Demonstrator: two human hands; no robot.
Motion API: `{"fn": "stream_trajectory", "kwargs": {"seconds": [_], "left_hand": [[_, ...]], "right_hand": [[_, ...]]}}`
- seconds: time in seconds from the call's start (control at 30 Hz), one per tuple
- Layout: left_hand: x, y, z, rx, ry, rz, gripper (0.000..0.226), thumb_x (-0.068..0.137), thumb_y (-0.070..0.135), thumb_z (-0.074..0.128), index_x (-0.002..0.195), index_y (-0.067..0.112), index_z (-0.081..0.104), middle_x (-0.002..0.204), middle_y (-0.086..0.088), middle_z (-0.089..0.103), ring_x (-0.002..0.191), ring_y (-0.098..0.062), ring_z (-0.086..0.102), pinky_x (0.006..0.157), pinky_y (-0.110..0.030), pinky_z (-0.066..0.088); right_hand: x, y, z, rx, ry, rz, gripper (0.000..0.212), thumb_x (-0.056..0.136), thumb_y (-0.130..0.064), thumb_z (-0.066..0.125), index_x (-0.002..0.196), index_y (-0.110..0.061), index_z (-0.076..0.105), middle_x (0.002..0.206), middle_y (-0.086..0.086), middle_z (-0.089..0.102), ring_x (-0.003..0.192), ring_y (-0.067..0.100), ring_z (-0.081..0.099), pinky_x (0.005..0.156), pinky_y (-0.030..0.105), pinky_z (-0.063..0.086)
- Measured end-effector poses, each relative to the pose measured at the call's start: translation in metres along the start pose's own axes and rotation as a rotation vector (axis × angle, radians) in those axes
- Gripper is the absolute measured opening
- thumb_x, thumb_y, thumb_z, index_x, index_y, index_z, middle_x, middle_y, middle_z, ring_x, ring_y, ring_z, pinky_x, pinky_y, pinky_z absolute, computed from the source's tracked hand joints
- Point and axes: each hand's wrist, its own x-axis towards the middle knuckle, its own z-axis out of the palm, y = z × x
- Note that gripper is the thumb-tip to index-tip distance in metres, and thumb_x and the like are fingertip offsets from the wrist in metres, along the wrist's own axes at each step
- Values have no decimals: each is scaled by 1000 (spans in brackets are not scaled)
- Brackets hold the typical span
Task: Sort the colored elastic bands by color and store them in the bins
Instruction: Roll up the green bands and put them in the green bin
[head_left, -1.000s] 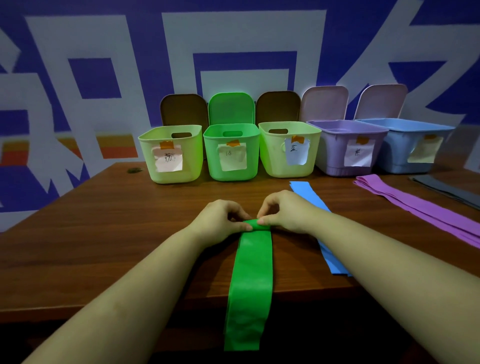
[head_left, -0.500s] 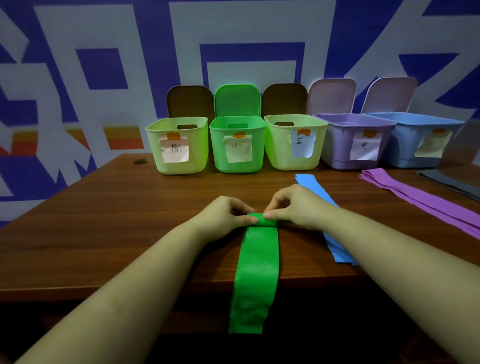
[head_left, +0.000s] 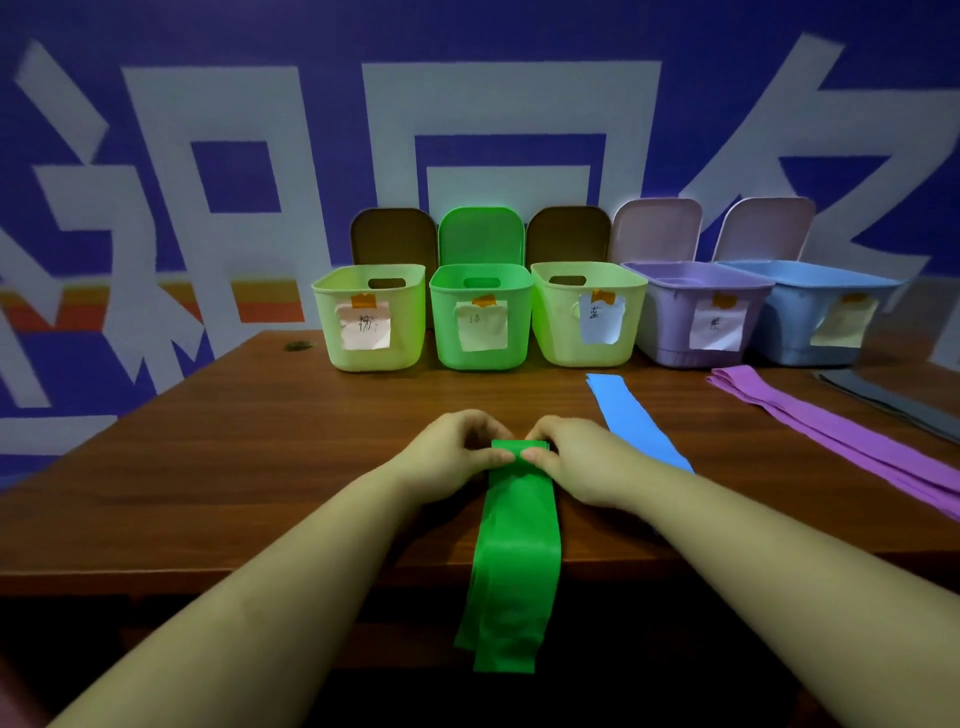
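A brown wooden table (head_left: 218, 447) stands against a blue wall (head_left: 675, 31) painted with big white shapes and an orange stripe (head_left: 31, 312). A small dark speck (head_left: 298, 345) sits on the table's far left corner.

Bare table (head_left: 249, 457) is lying open to the left of the hands and between them and the row of bins (head_left: 480, 317). On the right, a blue band (head_left: 631, 415) and purple bands (head_left: 831, 431) are blocking the surface.
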Motion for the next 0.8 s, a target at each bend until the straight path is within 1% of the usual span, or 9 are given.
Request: {"fn": "stream_trajectory", "kwargs": {"seconds": [0.07,0.13,0.27,0.33,0.43,0.5,0.63,0.73,0.8], "left_hand": [[-9,14,-8,-123,38,26,15,88,19,64,102,20,61,101,5,65,97,-10,61,84,-17,50],[-18,32,-16,-313,48,50,12,91,14,58,102,18,59,100,2,65,94,-11,63,83,-21,51],[-45,69,-19,-741,54,42,13,94,10,49,103,12,57,92,-3,65,79,-11,65,68,-21,53],[-57,82,-16,-795,62,63,18,95,14,46,108,9,57,96,-8,67,83,-16,65,70,-24,54],[-73,100,-10,-771,90,123,28,97,16,44,117,1,56,107,-18,66,94,-23,65,82,-33,53],[-83,111,-10,-789,100,179,26,96,13,44,116,0,56,103,-15,68,89,-16,67,77,-26,55],[-105,134,-10,-739,107,288,22,96,11,44,112,4,57,99,-4,68,88,-7,66,78,-21,54],[-123,147,-6,-824,106,341,18,91,11,53,107,7,57,98,-5,67,85,-8,66,75,-21,54],[-135,153,-3,-979,76,355,28,80,11,62,107,7,57,96,-7,67,83,-12,67,73,-25,54]], "right_hand": [[-4,-8,-17,47,47,-42,28,96,-35,47,116,-17,56,118,6,60,107,22,55,86,31,43],[-12,-20,-40,49,94,-97,28,96,-35,48,113,-16,59,114,5,62,106,21,56,87,30,43],[-41,-43,-80,98,111,-189,27,94,-36,51,106,-14,62,101,4,64,95,18,59,85,34,46],[-57,-50,-92,168,128,-217,26,92,-36,54,100,-13,63,95,8,67,90,23,62,85,39,50],[-80,-59,-105,204,181,-231,22,90,-34,58,94,-14,64,89,12,68,87,27,64,81,43,50],[-99,-66,-112,232,209,-248,21,88,-35,60,93,-15,66,86,6,69,84,22,65,80,42,51],[-140,-82,-127,231,234,-230,49,69,-59,61,95,-19,69,86,-4,71,84,11,66,80,34,55],[-162,-91,-136,196,265,-242,34,76,-44,67,96,-17,70,85,-2,71,83,13,67,80,36,55],[-176,-99,-140,193,282,-265,29,79,-39,68,96,-16,69,80,-2,70,76,11,66,74,30,54]]}}
